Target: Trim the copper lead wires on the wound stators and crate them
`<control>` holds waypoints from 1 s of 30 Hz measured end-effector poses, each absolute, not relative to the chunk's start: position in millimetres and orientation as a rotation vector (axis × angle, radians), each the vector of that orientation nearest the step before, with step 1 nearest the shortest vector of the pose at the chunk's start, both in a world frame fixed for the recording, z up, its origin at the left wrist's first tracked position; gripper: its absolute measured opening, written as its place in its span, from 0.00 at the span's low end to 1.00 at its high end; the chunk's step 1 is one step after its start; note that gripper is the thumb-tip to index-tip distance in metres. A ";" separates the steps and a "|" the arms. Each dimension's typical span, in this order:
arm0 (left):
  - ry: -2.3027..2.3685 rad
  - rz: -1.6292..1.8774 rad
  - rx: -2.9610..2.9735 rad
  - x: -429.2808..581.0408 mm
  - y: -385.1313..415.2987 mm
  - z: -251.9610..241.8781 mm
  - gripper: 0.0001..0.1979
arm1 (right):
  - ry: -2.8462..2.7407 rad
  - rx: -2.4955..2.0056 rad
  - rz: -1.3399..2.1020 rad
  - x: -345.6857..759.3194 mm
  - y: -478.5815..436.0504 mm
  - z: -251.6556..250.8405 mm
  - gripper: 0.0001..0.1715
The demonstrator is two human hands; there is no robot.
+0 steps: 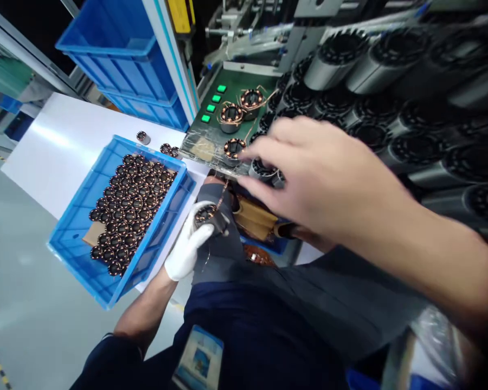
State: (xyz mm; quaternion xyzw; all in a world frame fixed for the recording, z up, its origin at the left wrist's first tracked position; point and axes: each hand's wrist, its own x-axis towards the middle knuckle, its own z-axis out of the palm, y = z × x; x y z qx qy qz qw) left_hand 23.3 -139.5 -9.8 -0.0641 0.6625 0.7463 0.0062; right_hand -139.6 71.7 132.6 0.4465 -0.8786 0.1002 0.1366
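Note:
My left hand (190,242), in a white glove, is closed round a motor stator (205,215) with copper windings, held low over my lap. A thin copper wire trails from it. My bare right hand (287,162) reaches across from the right, with thumb and fingers apart. Its fingertips are close to a copper-wound stator (233,149) at the edge of the green machine plate (205,132); whether they touch it I cannot tell. Two more wound stators (231,116) stand behind on that plate, with loose copper wire ends.
A blue crate (75,206) full of wound stators stands on the white table (44,135). Empty blue bins (117,65) are stacked behind it. Green lit buttons (211,108) line the plate. Rows of unwound stator cores (333,65) fill the right side.

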 end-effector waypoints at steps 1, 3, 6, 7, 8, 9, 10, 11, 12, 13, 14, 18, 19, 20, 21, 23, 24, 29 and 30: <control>2.238 2.318 -0.235 23.9 -146.5 -8.2 0.30 | -2.567 1.236 0.261 -163.7 43.3 132.0 0.18; 2.472 2.293 -0.311 25.4 -159.2 -5.1 0.30 | -2.618 1.058 0.305 -208.0 -5.1 123.5 0.15; 2.709 2.217 -0.447 25.2 -176.2 -2.2 0.30 | -2.693 0.870 0.493 -251.7 -47.2 109.0 0.30; 2.773 2.192 -0.488 23.0 -181.3 -1.5 0.29 | -2.714 0.870 0.524 -258.4 -52.7 107.8 0.34; 2.847 2.159 -0.518 19.1 -186.1 -0.8 0.29 | -2.727 0.900 0.526 -261.0 -54.5 109.3 0.37; 2.920 2.129 -0.532 13.5 -190.5 0.0 0.28 | -2.731 0.957 0.509 -259.8 -53.1 113.3 0.38; 2.979 2.107 -0.530 6.0 -194.3 1.0 0.28 | -2.725 1.016 0.476 -254.9 -49.3 119.4 0.39; 3.024 2.095 -0.517 -3.3 -197.4 2.1 0.29 | -2.709 1.065 0.443 -246.6 -43.3 126.8 0.38; 3.052 2.086 -0.500 -14.4 -199.7 3.4 0.29 | -2.690 1.090 0.424 -235.2 -35.5 134.7 0.34; 3.073 2.070 -0.474 -27.3 -201.2 4.7 0.30 | -2.667 1.101 0.434 -221.0 -25.9 142.3 0.29; 3.091 2.045 -0.439 -41.8 -201.8 5.8 0.30 | -2.636 1.111 0.473 -204.3 -14.5 148.8 0.22; 3.162 1.906 -0.230 -112.4 -197.7 4.5 0.31 | -2.543 1.288 0.823 -123.8 44.4 151.8 0.10; 3.189 1.840 -0.179 -130.5 -196.6 2.3 0.31 | -2.543 1.330 0.957 -103.6 60.4 145.4 0.11; 3.209 1.770 -0.140 -146.8 -196.2 -0.4 0.30 | -2.572 1.342 1.063 -84.5 76.0 136.2 0.10; 3.227 1.697 -0.101 -159.8 -196.7 -3.1 0.30 | -2.602 1.316 1.163 -67.1 91.0 124.8 0.08; 3.281 1.590 -0.011 -171.0 -199.0 -6.7 0.32 | -2.643 1.189 1.314 -38.0 118.8 97.4 0.08; 3.318 1.577 0.029 -167.5 -199.5 -6.6 0.35 | -2.673 1.097 1.356 -26.6 131.6 83.0 0.09; 3.368 1.533 0.278 -77.7 -160.1 2.0 0.50 | -2.778 0.603 1.455 -5.4 175.8 31.9 0.09; 3.250 1.487 0.344 -56.1 -142.0 0.6 0.49 | -2.765 0.587 1.480 -6.9 178.5 29.7 0.08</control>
